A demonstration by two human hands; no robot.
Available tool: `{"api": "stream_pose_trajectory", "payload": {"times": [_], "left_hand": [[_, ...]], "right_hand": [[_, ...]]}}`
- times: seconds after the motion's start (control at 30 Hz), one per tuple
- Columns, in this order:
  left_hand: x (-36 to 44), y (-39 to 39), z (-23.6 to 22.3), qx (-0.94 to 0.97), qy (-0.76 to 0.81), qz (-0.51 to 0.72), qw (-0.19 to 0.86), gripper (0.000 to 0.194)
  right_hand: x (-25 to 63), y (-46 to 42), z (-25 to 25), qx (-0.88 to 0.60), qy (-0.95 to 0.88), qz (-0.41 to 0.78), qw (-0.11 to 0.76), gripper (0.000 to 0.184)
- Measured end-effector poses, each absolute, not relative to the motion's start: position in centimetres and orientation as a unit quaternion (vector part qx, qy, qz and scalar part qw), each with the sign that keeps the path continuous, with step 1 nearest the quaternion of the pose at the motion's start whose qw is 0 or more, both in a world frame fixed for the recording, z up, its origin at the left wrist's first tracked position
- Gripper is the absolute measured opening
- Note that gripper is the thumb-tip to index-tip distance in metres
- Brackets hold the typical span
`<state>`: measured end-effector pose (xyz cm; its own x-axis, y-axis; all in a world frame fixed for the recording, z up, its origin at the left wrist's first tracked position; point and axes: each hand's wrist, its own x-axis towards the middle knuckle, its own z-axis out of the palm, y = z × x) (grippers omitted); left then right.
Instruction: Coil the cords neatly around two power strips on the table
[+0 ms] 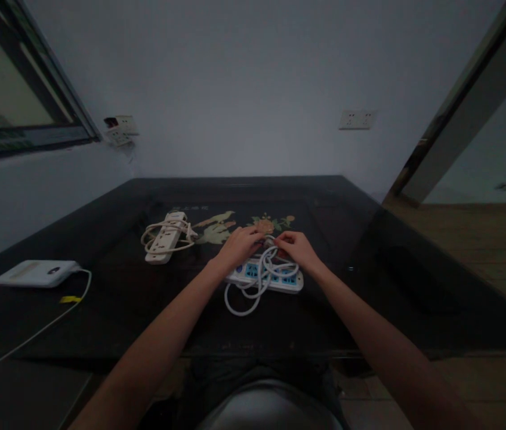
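Note:
A white power strip (pixel 296 284) with blue sockets lies on the dark table in front of me. Its white cord (pixel 240 313) is looped loosely over the top and spills past the near edge. Just beyond the strip, my left hand (pixel 240 246) is closed at the plug end of the cord, fingertips against the greyish plug (pixel 269 242). From the other side, my right hand (pixel 298 247) pinches the cord beside that plug. The fingertips of both hands partly cover the plug.
Left of my hands lies a second white power strip (pixel 163 242) with its cord wrapped around it. A white device (pixel 38 273) with a trailing cable sits at the table's left, near a yellow scrap (pixel 70 299). Wall sockets (pixel 357 119) are behind the table (pixel 244 191).

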<state>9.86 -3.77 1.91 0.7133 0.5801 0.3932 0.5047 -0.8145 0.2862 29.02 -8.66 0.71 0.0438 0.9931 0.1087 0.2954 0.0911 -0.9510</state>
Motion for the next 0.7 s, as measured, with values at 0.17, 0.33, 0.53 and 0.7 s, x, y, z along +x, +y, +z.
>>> {"api": "stream_pose_trajectory", "payload": {"times": [0.17,0.33,0.53,0.7], "left_hand": [[9.6,-3.6,2.1,0.910,0.300,0.262,0.117,0.016],[8.8,-3.0,2.5,0.830,0.323,0.351,0.289,0.014],[7.5,-0.4,1.1,0.671,0.384,0.414,0.480,0.014],[7.1,0.0,-0.4,0.578,0.389,0.419,0.582,0.023]], "right_hand": [[29.0,-8.8,0.9,-0.568,-0.582,0.346,0.468,0.013],[29.3,-8.6,0.5,-0.572,-0.578,0.351,0.464,0.010],[30.3,-7.9,-0.4,-0.566,-0.558,0.385,0.470,0.007],[30.4,-7.8,-0.6,-0.538,-0.564,0.408,0.476,0.007]]}}
